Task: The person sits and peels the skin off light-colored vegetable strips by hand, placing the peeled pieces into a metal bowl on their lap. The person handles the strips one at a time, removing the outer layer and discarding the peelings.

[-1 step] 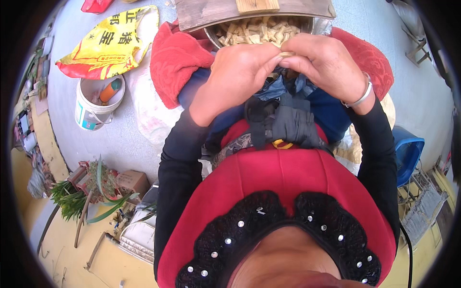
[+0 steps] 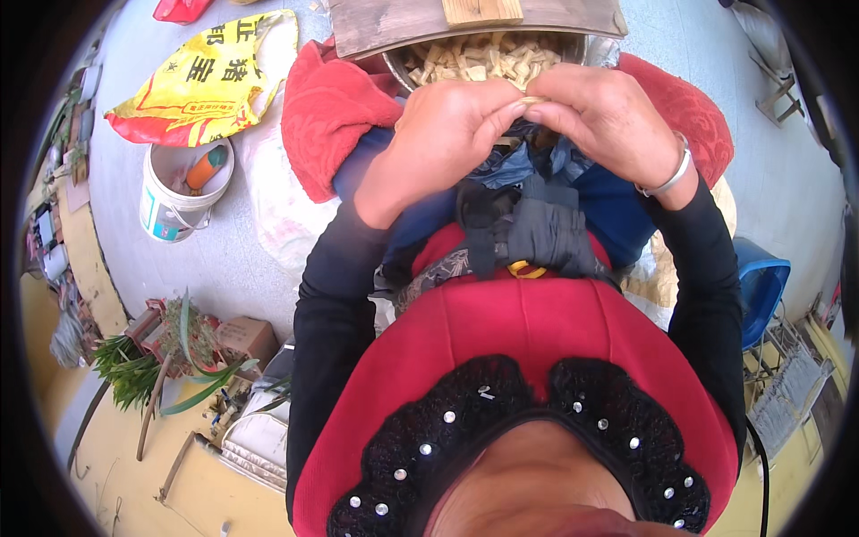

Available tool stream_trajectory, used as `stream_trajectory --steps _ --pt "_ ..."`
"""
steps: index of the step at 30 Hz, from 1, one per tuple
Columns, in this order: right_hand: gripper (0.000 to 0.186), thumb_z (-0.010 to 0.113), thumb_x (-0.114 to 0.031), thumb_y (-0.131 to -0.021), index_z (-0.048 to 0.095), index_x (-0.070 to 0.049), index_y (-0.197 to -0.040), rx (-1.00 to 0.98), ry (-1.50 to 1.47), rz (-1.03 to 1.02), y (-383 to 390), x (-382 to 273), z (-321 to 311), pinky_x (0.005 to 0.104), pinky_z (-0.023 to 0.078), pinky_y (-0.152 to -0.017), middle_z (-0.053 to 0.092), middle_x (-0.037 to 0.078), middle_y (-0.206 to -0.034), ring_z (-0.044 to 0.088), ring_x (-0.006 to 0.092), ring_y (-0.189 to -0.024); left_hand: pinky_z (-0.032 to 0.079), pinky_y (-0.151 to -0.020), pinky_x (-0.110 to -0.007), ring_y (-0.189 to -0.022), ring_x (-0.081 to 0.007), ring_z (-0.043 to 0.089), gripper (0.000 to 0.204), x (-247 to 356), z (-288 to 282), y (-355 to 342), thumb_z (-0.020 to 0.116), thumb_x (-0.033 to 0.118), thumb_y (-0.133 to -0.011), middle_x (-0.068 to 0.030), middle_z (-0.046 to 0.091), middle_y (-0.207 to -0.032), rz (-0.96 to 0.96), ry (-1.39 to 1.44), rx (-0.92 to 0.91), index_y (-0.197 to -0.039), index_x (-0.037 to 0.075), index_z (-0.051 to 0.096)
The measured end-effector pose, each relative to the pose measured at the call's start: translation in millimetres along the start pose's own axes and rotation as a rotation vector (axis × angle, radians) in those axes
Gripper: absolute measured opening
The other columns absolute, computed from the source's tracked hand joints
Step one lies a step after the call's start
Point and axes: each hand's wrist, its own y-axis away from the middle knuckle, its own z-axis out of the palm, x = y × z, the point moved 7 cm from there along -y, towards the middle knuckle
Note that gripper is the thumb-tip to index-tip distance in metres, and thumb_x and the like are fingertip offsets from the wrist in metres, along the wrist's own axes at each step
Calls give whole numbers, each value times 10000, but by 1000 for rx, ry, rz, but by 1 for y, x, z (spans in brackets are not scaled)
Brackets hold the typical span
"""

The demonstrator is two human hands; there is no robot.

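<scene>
My left hand (image 2: 455, 132) and my right hand (image 2: 608, 112) meet fingertip to fingertip in front of my lap. Both are closed in a pinch on a small pale-yellow piece (image 2: 534, 101), mostly covered by thumbs and fingers. Just beyond them is a round metal pot (image 2: 395, 67) full of pale, cut, stick-like pieces (image 2: 479, 58); their kind is not clear. A wooden board (image 2: 385, 29) with a smaller block (image 2: 483, 10) on it lies across the pot's far side. Blue plastic (image 2: 510, 167) shows below my hands.
Red towels (image 2: 327, 134) cover my knees. At left, a yellow sack (image 2: 210, 85) lies above a white bucket (image 2: 174, 219) holding an orange-and-green object (image 2: 205, 169). Potted plants (image 2: 130, 371) and a cardboard box (image 2: 248, 340) stand lower left. A blue plastic tub (image 2: 759, 291) is at right.
The view has shifted very slightly. Both hands keep the same pinch on the small piece, with barely any movement.
</scene>
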Motion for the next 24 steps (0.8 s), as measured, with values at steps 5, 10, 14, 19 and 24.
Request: stream_trajectory --steps 5,10,14,19,24 --pt "161 642 -172 -869 635 -24 -931 -131 -144 17 5 10 12 410 493 -630 603 185 -768 610 369 -701 450 -673 -231 -754 -67 522 206 -27 24 9 571 167 -971 -25 624 -796 -190 517 -193 -963 -24 647" --pt "179 616 -180 -939 649 -10 -981 -51 -614 457 -4 59 23 224 436 -541 551 -30 -682 529 39 -598 402 -592 -237 -661 -67 472 214 -55 12 -19 582 186 -956 20 544 -708 -210 599 -91 -887 -6 644" --pt "205 565 -185 -957 644 -12 -1035 204 -469 352 -28 94 20 277 487 -720 640 69 -807 598 130 -775 380 -591 -189 -664 -30 459 195 -95 -19 -42 562 174 -973 58 541 -701 -285 461 42 -936 17 672" --pt "237 549 -214 -957 640 -30 -1075 289 -319 373 -50 129 27 320 493 -780 668 133 -882 637 214 -845 422 -646 -207 -703 -45 519 158 -134 -34 -72 582 175 -950 36 594 -742 -321 383 219 -939 44 670" --pt "228 579 -231 -933 663 -44 -1033 336 -312 428 -56 149 35 326 493 -775 672 139 -894 645 234 -847 451 -670 -252 -724 -77 543 181 -139 -43 -90 608 201 -927 0 609 -749 -320 181 277 -965 33 665"
